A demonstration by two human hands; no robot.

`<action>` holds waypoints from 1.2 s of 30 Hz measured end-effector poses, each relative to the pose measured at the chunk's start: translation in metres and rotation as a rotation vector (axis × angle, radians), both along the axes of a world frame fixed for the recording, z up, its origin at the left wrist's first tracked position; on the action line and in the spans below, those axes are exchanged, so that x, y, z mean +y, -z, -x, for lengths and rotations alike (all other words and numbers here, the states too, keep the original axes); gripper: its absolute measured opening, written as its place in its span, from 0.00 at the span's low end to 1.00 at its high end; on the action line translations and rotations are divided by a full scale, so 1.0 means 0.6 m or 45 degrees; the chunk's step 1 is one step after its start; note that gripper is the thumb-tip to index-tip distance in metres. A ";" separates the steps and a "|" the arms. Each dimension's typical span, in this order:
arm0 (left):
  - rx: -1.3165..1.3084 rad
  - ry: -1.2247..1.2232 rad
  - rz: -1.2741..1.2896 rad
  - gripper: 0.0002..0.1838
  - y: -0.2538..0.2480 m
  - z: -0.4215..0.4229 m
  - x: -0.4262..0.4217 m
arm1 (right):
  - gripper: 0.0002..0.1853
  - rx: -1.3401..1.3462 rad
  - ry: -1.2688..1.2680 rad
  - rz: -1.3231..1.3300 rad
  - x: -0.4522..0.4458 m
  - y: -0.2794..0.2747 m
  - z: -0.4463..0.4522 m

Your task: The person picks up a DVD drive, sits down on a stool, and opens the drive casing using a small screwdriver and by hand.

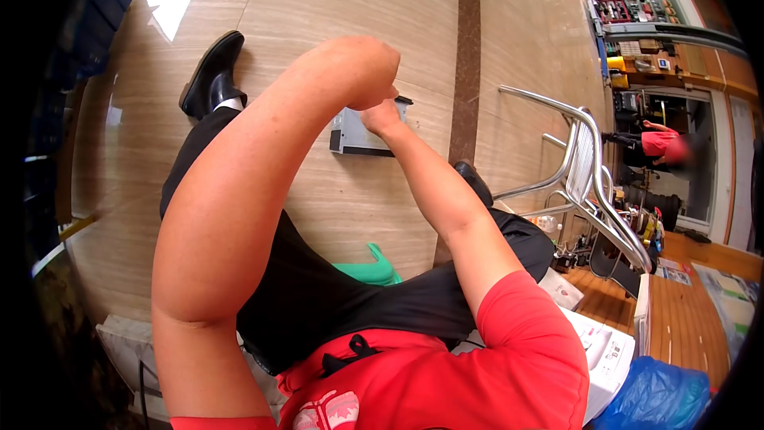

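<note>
A flat grey metal box with dark edges lies on the floor between my legs. Above it, my left hand is closed, knuckles up, and whatever its fingers hold is hidden. Just under it, against the top of the box, is my right hand with its fingers curled in. My left hand partly covers it, so I cannot make out what, if anything, the right fingers pinch. The two hands are close together, one over the other.
A green plastic piece stands on the floor near my lap. To the right are a metal-framed chair, a wooden table, a white box and a blue plastic bag. Another person in red is farther off.
</note>
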State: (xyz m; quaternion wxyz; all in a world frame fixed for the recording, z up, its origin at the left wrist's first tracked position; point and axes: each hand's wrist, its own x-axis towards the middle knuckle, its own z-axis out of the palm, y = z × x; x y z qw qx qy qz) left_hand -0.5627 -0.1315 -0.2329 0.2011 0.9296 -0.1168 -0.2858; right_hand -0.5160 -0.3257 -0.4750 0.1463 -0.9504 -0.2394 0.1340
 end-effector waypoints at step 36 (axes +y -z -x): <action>-0.319 -0.007 -0.017 0.15 0.258 -0.048 -0.085 | 0.12 -0.517 -0.017 -0.562 -0.248 -0.416 0.091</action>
